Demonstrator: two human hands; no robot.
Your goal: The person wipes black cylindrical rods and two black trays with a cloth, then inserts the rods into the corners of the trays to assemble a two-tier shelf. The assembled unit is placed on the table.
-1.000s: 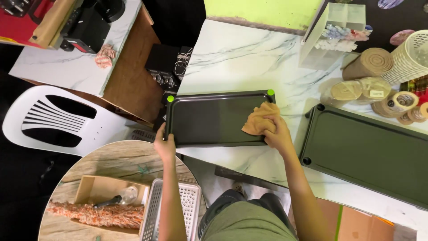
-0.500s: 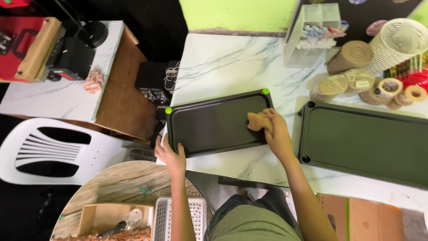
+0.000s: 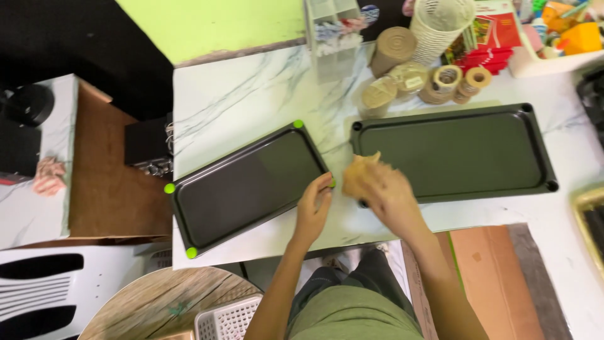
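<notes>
Two dark trays lie on a white marble table (image 3: 239, 94). The left tray (image 3: 248, 186) has green corner caps and sits at an angle. My left hand (image 3: 313, 211) grips its near right corner. My right hand (image 3: 387, 192) is shut on a crumpled tan cloth (image 3: 357, 175), held at the near left corner of the right tray (image 3: 459, 151). The hand looks blurred.
Rolls of tape (image 3: 456, 82), brown paper rolls (image 3: 393, 47), a woven basket (image 3: 440, 22) and a clear organiser (image 3: 333, 34) crowd the table's far edge. A brown side table (image 3: 107, 182) stands left. A white chair (image 3: 50, 296), a round wooden table (image 3: 163, 302) and a cardboard box (image 3: 478, 264) lie near me.
My right hand has carried the cloth off the left tray over to the right tray's corner. My left hand has shifted from the left tray's left end to its right corner.
</notes>
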